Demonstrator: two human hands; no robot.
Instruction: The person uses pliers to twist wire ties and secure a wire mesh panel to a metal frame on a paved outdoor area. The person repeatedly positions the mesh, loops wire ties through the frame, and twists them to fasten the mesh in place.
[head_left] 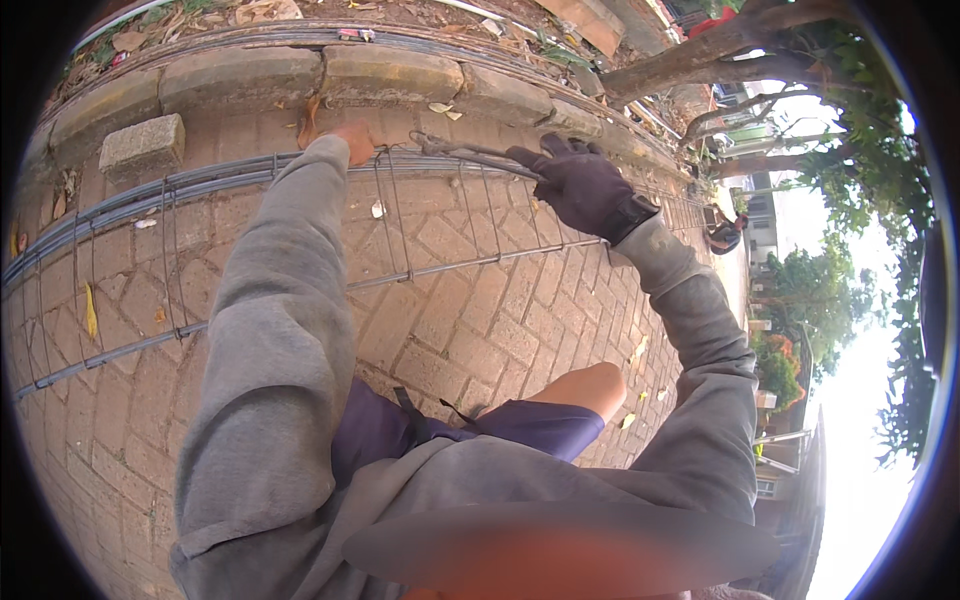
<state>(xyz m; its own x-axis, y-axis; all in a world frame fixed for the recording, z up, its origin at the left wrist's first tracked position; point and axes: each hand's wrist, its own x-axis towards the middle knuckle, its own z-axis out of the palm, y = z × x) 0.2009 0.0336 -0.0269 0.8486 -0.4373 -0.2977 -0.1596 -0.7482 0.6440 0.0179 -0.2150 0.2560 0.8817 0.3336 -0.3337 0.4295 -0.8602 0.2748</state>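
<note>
A long steel rebar cage (450,265) stretches across the paving before me, with thin ties joining its bars. My right hand (580,185), in a dark glove, is closed around the handles of pincers (470,152). The jaws of the pincers point left, just above the cage's far bars. My left hand (355,142) is bare and sits at those bars, a little left of the jaws. Its fingers look curled together; my sleeve partly hides the hand, and what it grips cannot be made out.
A loose concrete block (143,145) lies beyond the cage at the left. Behind it runs a stone kerb (390,78), with more rods along its far side. A tree trunk (690,62) leans in at the upper right. Another person (725,236) is low down in the distance.
</note>
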